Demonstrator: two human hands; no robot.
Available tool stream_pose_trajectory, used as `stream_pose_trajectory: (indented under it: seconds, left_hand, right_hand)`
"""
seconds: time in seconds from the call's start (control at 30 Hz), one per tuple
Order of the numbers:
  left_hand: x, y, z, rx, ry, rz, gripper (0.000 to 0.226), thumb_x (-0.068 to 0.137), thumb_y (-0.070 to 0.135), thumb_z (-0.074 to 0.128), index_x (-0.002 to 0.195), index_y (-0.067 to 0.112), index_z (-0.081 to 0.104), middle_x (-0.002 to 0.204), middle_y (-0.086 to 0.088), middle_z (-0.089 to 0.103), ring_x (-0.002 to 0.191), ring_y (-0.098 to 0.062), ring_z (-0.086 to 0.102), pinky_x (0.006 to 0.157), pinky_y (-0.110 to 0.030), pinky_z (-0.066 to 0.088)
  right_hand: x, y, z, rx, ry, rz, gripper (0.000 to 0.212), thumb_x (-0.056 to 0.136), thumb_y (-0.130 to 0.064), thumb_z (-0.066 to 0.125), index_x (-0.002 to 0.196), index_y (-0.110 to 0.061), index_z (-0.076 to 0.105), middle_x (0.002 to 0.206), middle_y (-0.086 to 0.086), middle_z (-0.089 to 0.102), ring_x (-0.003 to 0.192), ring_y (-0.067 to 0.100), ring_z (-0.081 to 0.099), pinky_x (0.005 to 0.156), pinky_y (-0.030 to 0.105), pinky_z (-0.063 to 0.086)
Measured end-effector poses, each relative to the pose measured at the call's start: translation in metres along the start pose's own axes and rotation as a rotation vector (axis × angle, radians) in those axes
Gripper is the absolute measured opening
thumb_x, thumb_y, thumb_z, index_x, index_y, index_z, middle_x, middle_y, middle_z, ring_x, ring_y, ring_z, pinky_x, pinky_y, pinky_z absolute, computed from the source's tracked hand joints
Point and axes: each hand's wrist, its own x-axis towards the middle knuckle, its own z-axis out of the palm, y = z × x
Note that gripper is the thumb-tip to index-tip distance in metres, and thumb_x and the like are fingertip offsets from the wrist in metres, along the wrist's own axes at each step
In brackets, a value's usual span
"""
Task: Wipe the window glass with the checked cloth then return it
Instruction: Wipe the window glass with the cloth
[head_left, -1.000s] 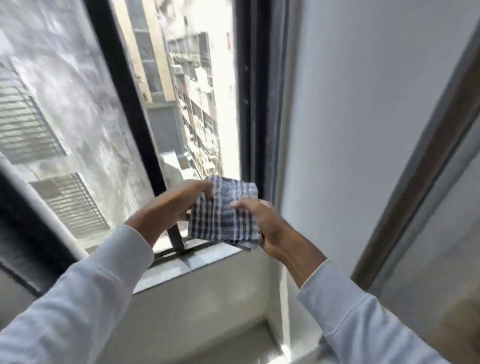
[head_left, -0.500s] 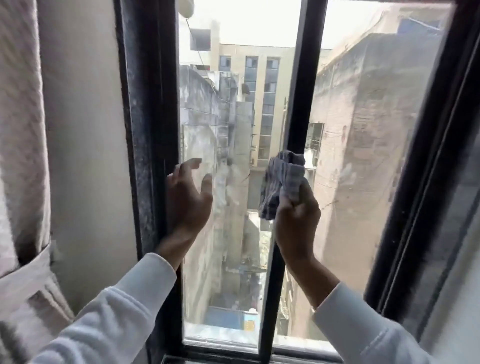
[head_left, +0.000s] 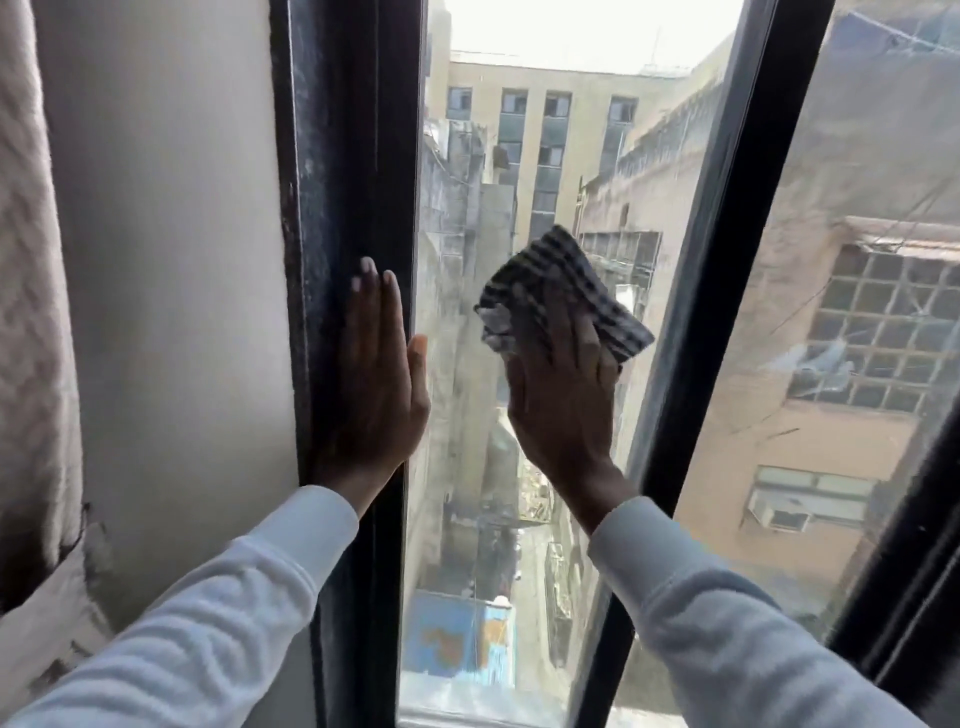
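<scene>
The blue-and-white checked cloth (head_left: 558, 280) is pressed flat against the left pane of the window glass (head_left: 467, 467) under my right hand (head_left: 563, 395), whose fingers spread over it. My left hand (head_left: 376, 379) lies flat and open on the dark left window frame (head_left: 343, 182), its thumb reaching onto the glass edge. Both arms wear white sleeves. The cloth's upper corner and right edge stick out past my fingers.
A black mullion (head_left: 727, 260) separates the left pane from a second pane (head_left: 857, 312) on the right. A white wall (head_left: 171, 260) and a pale curtain (head_left: 31, 312) stand to the left. Buildings and an alley show through the glass.
My right hand has flattened the bunched cloth onto the left pane and shifted left off the mullion. My left hand has flattened against the frame. A second ago both hands held the cloth lower down.
</scene>
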Motion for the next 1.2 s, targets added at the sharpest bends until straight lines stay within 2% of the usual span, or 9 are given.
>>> stream_pose_trajectory:
  seconds: [0.07,0.2,0.27,0.43,0.63,0.8,0.97,1.1,1.2]
  left_hand:
    - [0.0,0.003,0.001,-0.029,0.021,-0.019,0.062,0.117,0.019,0.037,0.172,-0.002,0.02,0.183,-0.023,0.015,0.173,-0.03,0.01,0.141,-0.037,0.005]
    - [-0.001,0.004,-0.001,-0.032,0.024,-0.004,0.06,0.116,0.017,0.038,0.171,-0.005,0.024,0.181,-0.025,0.019,0.171,-0.037,0.017,0.141,-0.043,0.011]
    - [-0.002,0.004,-0.001,-0.058,0.033,-0.005,0.06,0.116,0.015,0.038,0.171,-0.005,0.024,0.181,-0.025,0.019,0.172,-0.035,0.016,0.141,-0.042,0.011]
    - [-0.001,0.003,0.004,-0.077,0.091,-0.002,0.057,0.115,0.007,0.039,0.169,-0.005,0.027,0.181,-0.024,0.023,0.171,-0.034,0.019,0.141,-0.041,0.013]
    - [-0.002,-0.008,0.007,-0.134,0.121,0.053,0.056,0.114,-0.003,0.036,0.17,-0.002,0.028,0.181,-0.015,0.024,0.172,-0.028,0.021,0.14,-0.038,0.015]
    - [-0.004,-0.016,0.013,-0.116,0.165,0.083,0.061,0.11,-0.011,0.034,0.17,-0.001,0.027,0.182,-0.01,0.021,0.173,-0.02,0.016,0.14,-0.042,0.019]
    - [-0.005,-0.016,0.015,-0.062,0.146,0.099,0.07,0.105,-0.019,0.038,0.171,0.002,0.028,0.184,-0.005,0.015,0.173,-0.027,0.019,0.141,-0.044,0.019]
    - [-0.007,-0.018,0.015,-0.045,0.139,0.094,0.068,0.107,-0.017,0.038,0.172,0.003,0.028,0.185,-0.004,0.015,0.173,-0.026,0.019,0.141,-0.043,0.019]
    - [-0.006,-0.013,0.011,-0.051,0.105,0.07,0.066,0.107,-0.017,0.038,0.17,-0.001,0.03,0.182,-0.017,0.024,0.171,-0.032,0.023,0.14,-0.048,0.022]
  right_hand:
    - [-0.05,-0.001,-0.011,0.068,-0.061,0.104,0.059,0.107,-0.026,0.058,0.164,-0.019,0.043,0.179,0.007,0.025,0.158,0.033,0.031,0.123,0.05,0.03]
    - [-0.105,-0.022,-0.013,0.136,-0.269,-0.312,0.062,0.087,-0.01,0.085,0.145,-0.016,0.068,0.154,0.009,0.063,0.148,0.031,0.043,0.126,0.051,0.038]
    - [-0.065,-0.011,-0.004,0.128,-0.2,-0.398,0.055,0.095,-0.012,0.075,0.148,-0.018,0.063,0.156,0.007,0.056,0.15,0.03,0.042,0.134,0.043,0.024]
    - [-0.094,0.015,-0.013,0.093,-0.121,0.066,0.063,0.105,-0.011,0.062,0.165,-0.019,0.042,0.181,0.004,0.015,0.169,0.026,0.008,0.137,0.046,0.007]
    - [-0.097,0.016,-0.008,0.088,-0.266,-0.45,0.064,0.099,-0.02,0.071,0.159,-0.03,0.051,0.173,0.001,0.041,0.16,0.025,0.029,0.134,0.043,0.016]
    - [-0.161,0.012,-0.026,0.099,-0.226,0.039,0.082,0.09,-0.011,0.08,0.16,-0.033,0.044,0.183,-0.005,0.001,0.155,0.032,0.031,0.118,0.049,0.028]
    - [-0.076,0.021,-0.014,0.079,-0.258,-0.502,0.066,0.095,-0.013,0.073,0.156,-0.028,0.054,0.169,-0.001,0.047,0.159,0.027,0.034,0.138,0.042,0.001]
    - [-0.047,0.027,-0.01,0.141,-0.122,-0.079,0.057,0.102,-0.02,0.064,0.157,-0.03,0.051,0.172,0.003,0.037,0.161,0.031,0.031,0.136,0.044,0.013]
    - [-0.096,0.016,-0.02,0.078,-0.147,-0.199,0.07,0.088,-0.009,0.078,0.152,-0.029,0.06,0.166,0.002,0.038,0.147,0.03,0.039,0.128,0.039,0.021]
